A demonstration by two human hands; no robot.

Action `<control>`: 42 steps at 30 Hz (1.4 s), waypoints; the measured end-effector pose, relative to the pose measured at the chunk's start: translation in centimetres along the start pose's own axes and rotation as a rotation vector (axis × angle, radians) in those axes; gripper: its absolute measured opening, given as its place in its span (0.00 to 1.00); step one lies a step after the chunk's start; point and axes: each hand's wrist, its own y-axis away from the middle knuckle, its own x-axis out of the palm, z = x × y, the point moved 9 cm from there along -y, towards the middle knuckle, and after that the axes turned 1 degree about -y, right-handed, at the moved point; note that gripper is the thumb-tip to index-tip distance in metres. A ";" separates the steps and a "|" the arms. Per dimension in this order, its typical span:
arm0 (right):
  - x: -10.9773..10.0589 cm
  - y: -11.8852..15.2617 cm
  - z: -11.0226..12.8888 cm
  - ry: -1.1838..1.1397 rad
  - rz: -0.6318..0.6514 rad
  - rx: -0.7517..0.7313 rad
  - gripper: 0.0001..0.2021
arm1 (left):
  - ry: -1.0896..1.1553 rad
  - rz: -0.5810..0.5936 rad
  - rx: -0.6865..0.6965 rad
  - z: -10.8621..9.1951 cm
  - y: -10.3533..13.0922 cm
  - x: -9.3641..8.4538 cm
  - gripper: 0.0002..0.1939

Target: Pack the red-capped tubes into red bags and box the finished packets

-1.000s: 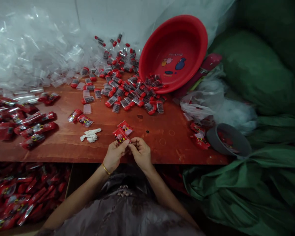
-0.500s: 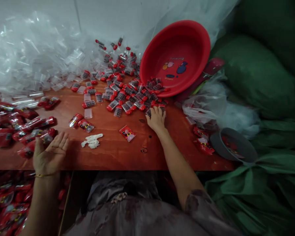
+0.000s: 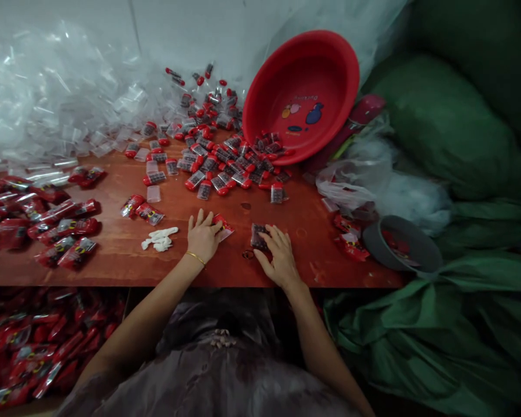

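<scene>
Readable on red basin (image 3: 286, 75): inverted lettering, probably "Duckling", above coloured duck-like figures. Print on red packet (image 3: 224, 227) partly covered and too small to make out.

Left hand (image 3: 203, 238): palm down, fingers spread, thumb side overlapping left edge of that packet, flat on wooden table (image 3: 312, 226); cannot tell if gripped. Gold bracelet (image 3: 195, 259) at wrist. Right hand (image 3: 278, 253): thumb apart from fingers, fingertips at dark clear-walled case (image 3: 257, 236), just right of packet — cannot tell if pinched.

Ahead, in the way: heap of red-capped cases (image 3: 223, 159), spilling against basin rim; lone capped case (image 3: 276, 193) beyond right fingers. Far left: mound of clear plastic sleeves (image 3: 65, 98). Nearer left: crumpled white cloth (image 3: 158, 238), two red packets (image 3: 150, 214), then larger packet pile (image 3: 61, 223). Right: plastic bag (image 3: 351, 179), grey bowl (image 3: 377, 255) with red contents, green fabric (image 3: 417, 330).

Front table edge close below both wrists; more packets (image 3: 39, 347) under it at left. Widest room to move: rightward from right hand, toward bowl.
</scene>
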 end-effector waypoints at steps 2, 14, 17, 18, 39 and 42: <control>-0.6 -0.1 1.2 -0.040 -0.090 -0.006 0.17 | -0.043 0.001 0.014 0.3 0.2 0.0 0.11; 2.3 -3.7 4.0 -0.541 -0.106 0.314 0.16 | 0.119 -0.236 0.004 -0.4 1.8 -3.7 0.12; 3.7 -4.2 4.3 -0.824 -0.080 0.359 0.14 | 0.190 -0.254 0.029 -1.6 2.5 -4.6 0.12; 3.8 -4.3 4.4 -0.878 -0.098 0.369 0.14 | 0.248 -0.269 0.006 -1.7 2.7 -4.8 0.13; 0.2 0.0 1.3 0.086 -0.062 0.270 0.12 | 1.451 -0.064 -0.763 0.5 4.3 -0.1 0.21; -0.3 2.2 0.8 0.028 -0.017 0.051 0.13 | 1.477 -0.002 -0.766 -0.2 4.6 0.7 0.21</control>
